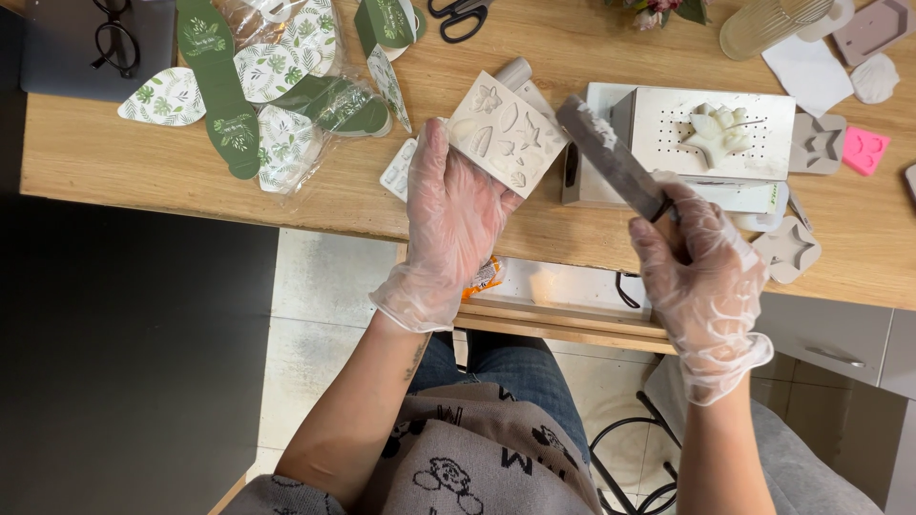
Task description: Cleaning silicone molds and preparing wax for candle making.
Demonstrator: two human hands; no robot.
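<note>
Over the table, hands (448, 215) grip mould (506, 133).

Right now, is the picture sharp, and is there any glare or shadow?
Head view: mostly sharp; the scraper blade in the right hand looks slightly soft; mild sheen on the glove of the left hand holding the mould; the lower left beside the table is very dark.

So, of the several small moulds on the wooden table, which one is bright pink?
The bright pink silicone mould near the table's right edge, beside the grey mould. All other moulds are grey, beige or white; the left hand holds a whitish one.
</note>
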